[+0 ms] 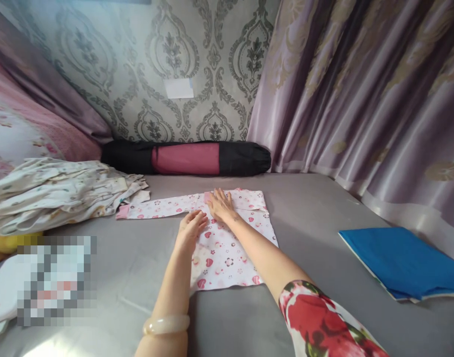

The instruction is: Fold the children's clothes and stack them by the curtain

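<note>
Heart-printed shirt [227, 258] lies flat under the right hand [220, 204], fingers spread; the left hand [192, 226], fingers bent, grip unclear, is nearer the outstretched sleeve [160, 207], its length roughly parallel to the black-and-pink roll [185, 158]; the shirt sits in front of that roll.

In front of you, a white shirt [230, 248] lies flat on the grey sheet [308, 218], its body spread out and printed with pink hearts, small dark flowers and other little motifs. The left-hand sleeve [162, 206] stretches straight out to your left, ending in a plain pink cuff [122, 212]. The other sleeve [248, 200] is folded inward across the top, so its pink end [207, 197] sits near the upper middle. The hem [228, 286] faces you, slightly wavy, and you see only faint wrinkles in the cloth.
</note>
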The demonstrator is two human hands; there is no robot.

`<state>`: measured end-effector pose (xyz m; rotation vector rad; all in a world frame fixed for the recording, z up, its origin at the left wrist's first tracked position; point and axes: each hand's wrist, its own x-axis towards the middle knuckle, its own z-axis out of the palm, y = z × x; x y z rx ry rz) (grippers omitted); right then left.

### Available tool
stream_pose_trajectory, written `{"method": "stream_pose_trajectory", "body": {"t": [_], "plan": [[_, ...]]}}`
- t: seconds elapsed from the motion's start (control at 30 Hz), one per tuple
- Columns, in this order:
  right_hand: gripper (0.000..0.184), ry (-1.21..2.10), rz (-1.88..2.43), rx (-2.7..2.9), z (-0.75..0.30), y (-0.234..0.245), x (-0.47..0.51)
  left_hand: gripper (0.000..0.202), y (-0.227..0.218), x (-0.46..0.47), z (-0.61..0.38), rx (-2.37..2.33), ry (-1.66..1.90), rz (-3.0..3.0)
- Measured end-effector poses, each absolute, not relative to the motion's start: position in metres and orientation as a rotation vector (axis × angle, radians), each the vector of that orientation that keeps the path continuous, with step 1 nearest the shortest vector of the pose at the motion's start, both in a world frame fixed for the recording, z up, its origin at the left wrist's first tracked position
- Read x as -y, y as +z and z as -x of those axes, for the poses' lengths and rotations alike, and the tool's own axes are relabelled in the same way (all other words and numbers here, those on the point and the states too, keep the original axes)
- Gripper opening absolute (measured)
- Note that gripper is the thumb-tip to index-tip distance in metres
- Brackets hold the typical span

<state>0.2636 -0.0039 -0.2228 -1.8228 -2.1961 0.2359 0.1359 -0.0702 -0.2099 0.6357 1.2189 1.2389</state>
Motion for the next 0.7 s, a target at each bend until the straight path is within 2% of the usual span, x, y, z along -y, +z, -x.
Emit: {"method": "stream_pose_trajectory", "body": {"t": [0.1,0.33,0.57,0.7], "plan": [[0.059,0.269,1.766,2.309,-0.264,-0.226,-0.004,0.022,-0.209,0.071,-0.135,-1.222,1.245,-0.660],[0.063,0.332,1.750,2.323,-0.261,-0.236,-0.007,0.018,-0.206,0.072,-0.136,-1.257,1.213,-0.649],[0.062,0.470,1.725,2.310,-0.269,-0.224,-0.009,0.019,-0.206,0.072,-0.137,-1.271,1.191,-0.666],[0.063,0.353,1.848,2.216,-0.289,-0.218,-0.005,0.025,-0.207,0.072,-0.138,-1.299,1.184,-0.703]]}}
